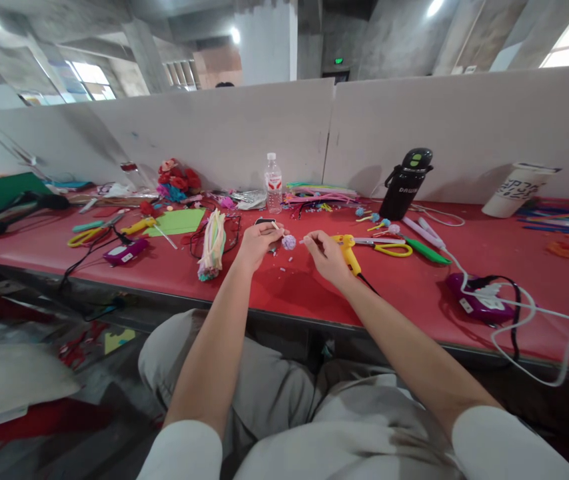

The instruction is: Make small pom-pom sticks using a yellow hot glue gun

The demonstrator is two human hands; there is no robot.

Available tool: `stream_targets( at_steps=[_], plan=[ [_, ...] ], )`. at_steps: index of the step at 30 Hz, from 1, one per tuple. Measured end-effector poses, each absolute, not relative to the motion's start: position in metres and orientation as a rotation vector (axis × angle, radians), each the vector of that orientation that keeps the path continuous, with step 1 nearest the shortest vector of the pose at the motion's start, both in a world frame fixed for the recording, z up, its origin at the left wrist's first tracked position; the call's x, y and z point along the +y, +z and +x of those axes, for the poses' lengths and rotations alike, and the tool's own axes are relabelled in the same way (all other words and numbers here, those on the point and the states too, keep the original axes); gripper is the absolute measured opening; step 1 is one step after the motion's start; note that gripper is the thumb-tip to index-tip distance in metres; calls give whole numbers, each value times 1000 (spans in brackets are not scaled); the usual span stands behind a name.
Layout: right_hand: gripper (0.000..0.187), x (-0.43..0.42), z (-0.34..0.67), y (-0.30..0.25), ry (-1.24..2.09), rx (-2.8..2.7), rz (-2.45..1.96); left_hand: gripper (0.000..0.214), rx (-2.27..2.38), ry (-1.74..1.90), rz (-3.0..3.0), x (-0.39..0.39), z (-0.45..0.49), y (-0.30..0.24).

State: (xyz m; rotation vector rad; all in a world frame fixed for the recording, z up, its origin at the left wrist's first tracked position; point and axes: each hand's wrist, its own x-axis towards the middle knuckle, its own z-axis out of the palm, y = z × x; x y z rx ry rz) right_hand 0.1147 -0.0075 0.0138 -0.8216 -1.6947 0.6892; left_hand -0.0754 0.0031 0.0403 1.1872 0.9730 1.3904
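My left hand (258, 244) pinches a pale stem tipped with a small purple pom-pom ball (289, 242), held above the red table (284, 287). A short distance to the right, my right hand (325, 255) has its thumb and forefinger closed on a tiny pale-purple piece (303, 241), apart from the ball. Small pale scraps (283, 269) lie below the hands. Beside my right hand rests a yellow glue gun (348, 253), with yellow-handled scissors (392, 249) just beyond. A bundle of pastel pipe cleaners (213, 243) lies left of my left hand.
A plastic bottle (273, 183) and loose pipe cleaners (322, 193) stand or lie at the back. Rightward are finished-looking small pom-pom stems (377, 219), a black flask (407, 183), a white cup (514, 190) and a purple box with cables (479, 300). Green sheets (177, 223) lie left.
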Motion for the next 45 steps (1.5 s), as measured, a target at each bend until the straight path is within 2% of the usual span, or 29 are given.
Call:
stream_targets(
  at_steps=[27,45],
  plan=[
    [30,-11,107,17,694,-1539,-827,35,1012,1388,1078,-1,-65,43],
    [29,-11,109,12,486,-1674,-834,34,1048,1423,1021,0,-61,41]
  ],
)
